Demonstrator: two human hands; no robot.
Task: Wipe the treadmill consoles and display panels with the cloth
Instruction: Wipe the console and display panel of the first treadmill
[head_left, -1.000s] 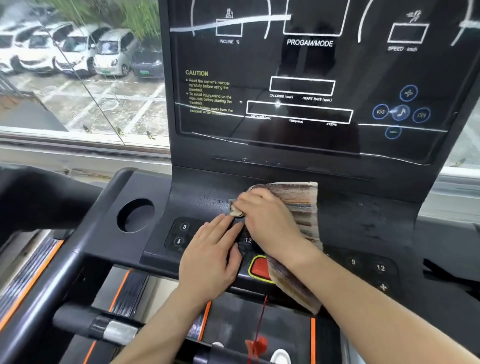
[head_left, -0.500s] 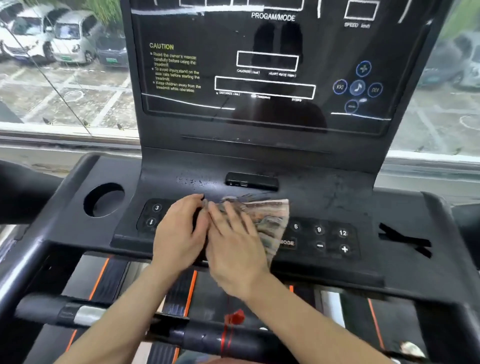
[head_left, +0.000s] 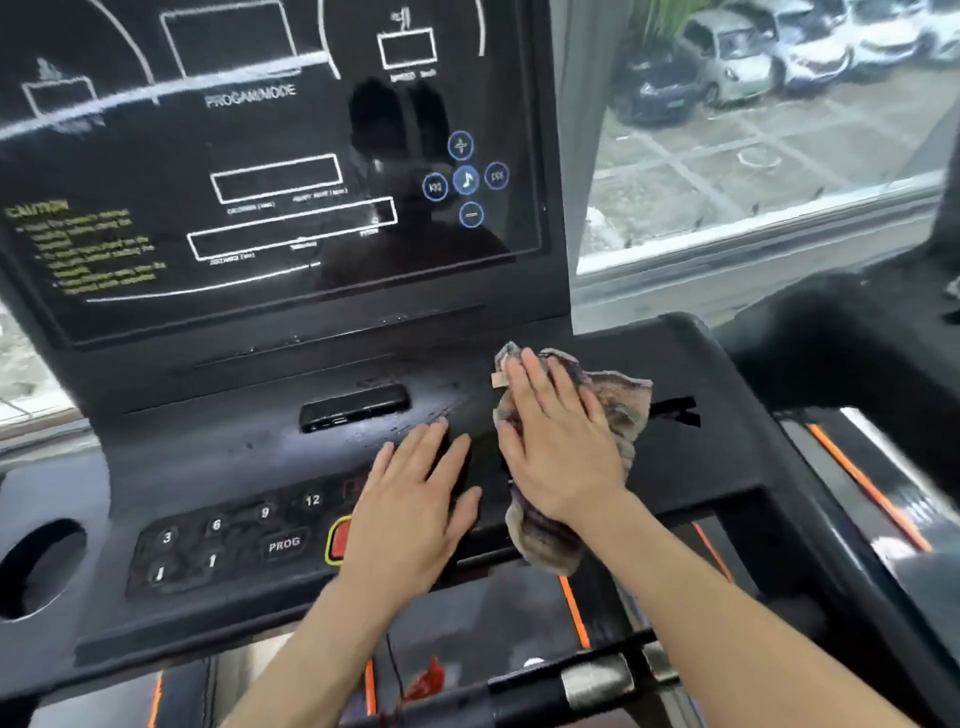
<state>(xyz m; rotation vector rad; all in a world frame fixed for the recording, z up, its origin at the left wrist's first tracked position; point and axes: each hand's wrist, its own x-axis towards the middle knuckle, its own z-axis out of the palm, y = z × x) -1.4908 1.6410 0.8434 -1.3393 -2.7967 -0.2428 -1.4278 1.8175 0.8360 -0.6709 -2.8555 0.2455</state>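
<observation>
A black treadmill console (head_left: 218, 457) fills the view, with a dark glossy display panel (head_left: 270, 171) rising behind it. A striped brownish cloth (head_left: 615, 410) lies on the right part of the console deck. My right hand (head_left: 558, 441) presses flat on the cloth with straight fingers. My left hand (head_left: 410, 504) rests flat on the console beside it, over the middle buttons, partly covering the red stop button (head_left: 338, 540). The deck shows wet streaks near the small slot (head_left: 356, 410).
Number and PROG buttons (head_left: 228, 535) sit at the console's lower left, with a round cup holder (head_left: 36, 571) at far left. A handlebar (head_left: 587, 680) crosses below. A window (head_left: 753, 130) with parked cars lies to the right.
My right hand has slid the cloth rightward and up, from the middle buttons to the right part of the deck. My left hand followed to the middle. The view swung right.
</observation>
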